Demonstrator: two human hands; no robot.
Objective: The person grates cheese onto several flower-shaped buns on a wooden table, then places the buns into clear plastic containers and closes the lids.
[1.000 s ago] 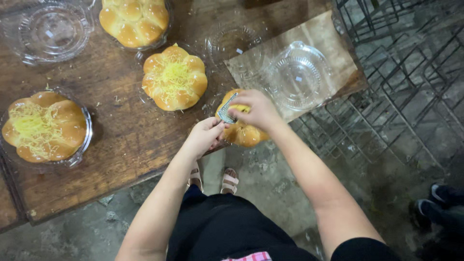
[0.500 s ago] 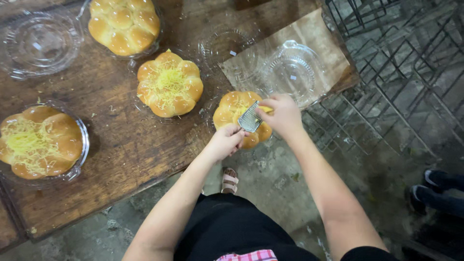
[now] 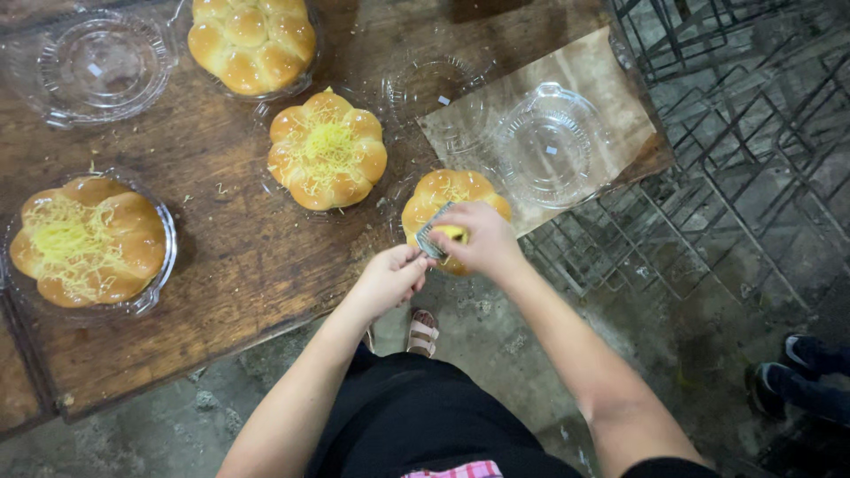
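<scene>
A flower-shaped golden bun (image 3: 445, 189) sits in a clear tray at the near edge of the wooden table (image 3: 239, 265). Over it my left hand (image 3: 390, 279) grips the lower end of a small metal grater (image 3: 431, 235). My right hand (image 3: 481, 241) presses a yellow block of cheese (image 3: 452, 233) against the grater's face. A few cheese shreds lie on this bun. Both hands hide its near half.
One bun topped with grated cheese (image 3: 328, 150) lies mid-table and another (image 3: 84, 241) at the left; a plain bun (image 3: 252, 40) sits at the back. Clear empty lids (image 3: 553, 142) (image 3: 102, 62) lie around, one on brown paper (image 3: 611, 88). A metal rack (image 3: 735, 133) stands right; another person's shoes (image 3: 797, 372) are lower right.
My right hand has slid the cheese along the grater, and both hands stay over the same bun. The camera view has shifted a little.
</scene>
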